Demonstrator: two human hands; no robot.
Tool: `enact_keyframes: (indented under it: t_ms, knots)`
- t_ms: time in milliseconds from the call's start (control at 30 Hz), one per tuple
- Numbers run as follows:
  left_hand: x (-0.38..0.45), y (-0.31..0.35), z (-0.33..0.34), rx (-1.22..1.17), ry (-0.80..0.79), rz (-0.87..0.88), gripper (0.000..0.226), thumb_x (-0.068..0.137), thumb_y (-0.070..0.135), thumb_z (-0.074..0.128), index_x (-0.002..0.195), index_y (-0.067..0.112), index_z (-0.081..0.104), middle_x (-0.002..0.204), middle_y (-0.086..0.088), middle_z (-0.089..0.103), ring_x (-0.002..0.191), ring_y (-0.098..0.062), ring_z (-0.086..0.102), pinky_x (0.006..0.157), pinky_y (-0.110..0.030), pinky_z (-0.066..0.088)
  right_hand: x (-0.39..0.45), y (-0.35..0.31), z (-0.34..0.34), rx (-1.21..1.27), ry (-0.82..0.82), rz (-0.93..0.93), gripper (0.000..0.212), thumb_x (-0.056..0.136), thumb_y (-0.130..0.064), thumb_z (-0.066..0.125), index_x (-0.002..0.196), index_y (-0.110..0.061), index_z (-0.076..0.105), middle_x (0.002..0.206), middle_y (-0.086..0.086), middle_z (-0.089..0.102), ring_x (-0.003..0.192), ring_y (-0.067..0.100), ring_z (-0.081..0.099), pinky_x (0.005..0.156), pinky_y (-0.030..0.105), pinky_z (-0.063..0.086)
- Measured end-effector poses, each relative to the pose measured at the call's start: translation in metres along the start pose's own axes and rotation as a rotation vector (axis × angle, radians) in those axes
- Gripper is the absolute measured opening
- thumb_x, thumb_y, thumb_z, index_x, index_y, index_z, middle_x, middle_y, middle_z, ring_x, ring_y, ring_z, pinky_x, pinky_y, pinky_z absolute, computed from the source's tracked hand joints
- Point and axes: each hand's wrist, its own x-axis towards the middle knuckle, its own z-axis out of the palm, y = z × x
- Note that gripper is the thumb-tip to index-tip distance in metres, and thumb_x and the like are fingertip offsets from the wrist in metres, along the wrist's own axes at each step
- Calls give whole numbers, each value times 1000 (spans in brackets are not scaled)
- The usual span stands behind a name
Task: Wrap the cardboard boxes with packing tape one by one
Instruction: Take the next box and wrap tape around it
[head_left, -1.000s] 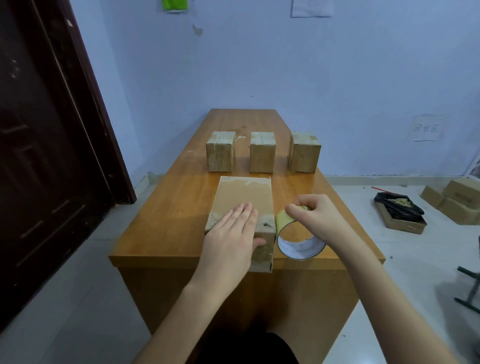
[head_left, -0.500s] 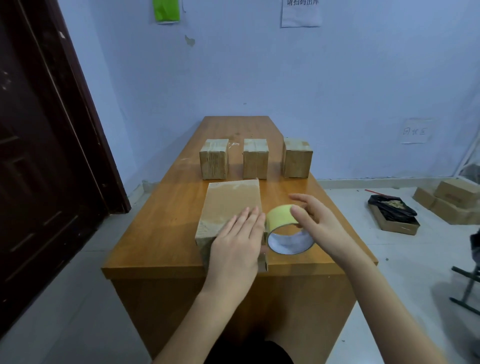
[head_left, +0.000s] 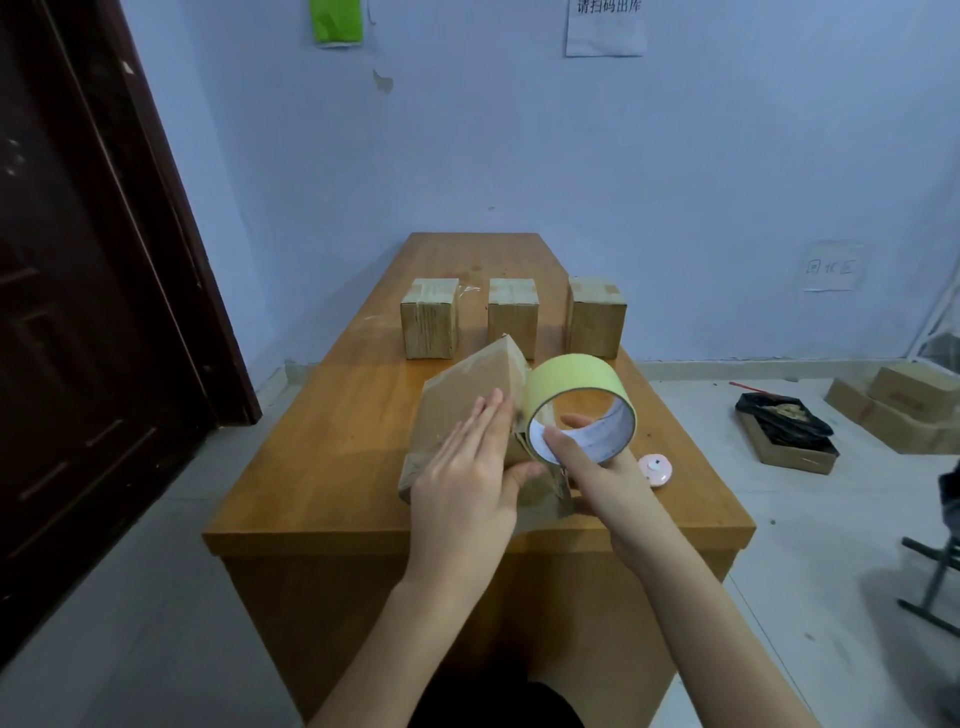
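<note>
A long cardboard box (head_left: 460, 395) lies tilted near the front of the wooden table (head_left: 332, 457), its far end raised. My left hand (head_left: 470, 475) rests flat on its top with straight fingers, thumb at the near right edge. My right hand (head_left: 597, 467) grips the yellow-green tape roll (head_left: 576, 408), thumb outside the rim and fingers through the core. The roll is lifted against the box's right side, and a clear strip of tape runs down from it to the box's near end.
Three small cardboard boxes, left (head_left: 430, 325), middle (head_left: 512, 317) and right (head_left: 596, 316), stand in a row further back. A small pink round object (head_left: 655, 470) lies right of my hands. On the floor at right are a box with a black bag (head_left: 784, 428), stacked cartons (head_left: 906, 402) and a metal stand (head_left: 935, 582). A dark door (head_left: 78, 291) is at left.
The box has tipped up and turned, its far end rising off the table. My right hand lifted the tape roll up beside it. A pink object has come into sight.
</note>
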Motion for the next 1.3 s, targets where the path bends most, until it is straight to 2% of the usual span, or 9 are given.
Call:
enact_keyframes:
  t_ms: [100,167,333,533,633,733,833,967,1300]
  knots:
    - [-2,2,-1,-11,23,-17,60,82,32,65,137,14,47,140,1,46,129,-16,43,97,-35,41,-1,-2,-3,25,-7,-56,16,93,-26,59,109,-25,56,102,5,68,87,19,68,70,41,59]
    - [-3,5,-1,1,72,15,59,79,30,68,132,9,53,135,-4,52,124,-20,49,93,-36,41,0,-7,-8,64,-14,-104,7,93,-23,59,99,-27,57,97,5,68,80,15,69,54,30,56]
    - [3,3,-5,-263,105,-174,65,83,44,50,143,20,37,143,3,44,128,-15,45,97,-35,46,10,-27,-26,87,49,-188,18,96,-9,51,90,-24,57,88,-5,63,69,2,66,44,21,51]
    - [-5,-4,0,-548,48,-287,60,85,36,59,140,28,35,136,15,44,125,-2,41,100,-34,45,21,-51,-30,-351,-31,-306,23,96,-6,39,85,-25,46,89,4,53,79,17,56,43,17,49]
    - [-8,-13,-3,-420,12,-261,62,86,44,46,144,30,27,142,15,33,126,5,29,99,-21,34,25,-57,-19,-435,-115,-212,17,96,-6,39,91,-21,47,93,1,50,77,21,58,45,28,55]
    - [-6,-24,-13,-92,-36,-173,61,89,44,40,144,19,33,154,3,22,141,-10,13,107,-29,18,26,-54,-8,-512,-130,-186,10,96,-10,41,98,-18,47,93,-5,51,77,17,57,44,22,52]
    - [-4,-27,-22,173,-16,13,50,84,22,65,128,3,53,136,-14,50,130,-27,41,105,-44,23,29,-52,1,-589,-108,-218,5,96,-18,47,100,-18,47,91,-5,55,77,17,59,53,31,59]
    - [-9,-35,-22,186,-18,41,45,84,24,67,121,0,58,124,-14,60,116,-27,56,99,-39,29,24,-49,14,-717,-101,-285,34,83,-38,68,104,-23,47,91,-13,56,85,12,59,69,36,57]
    - [-13,-32,-23,234,-54,67,48,87,35,60,126,6,58,128,-8,58,119,-18,55,101,-31,33,20,-53,-6,-150,-251,-102,27,86,9,53,106,-6,43,98,2,61,88,17,61,52,19,53]
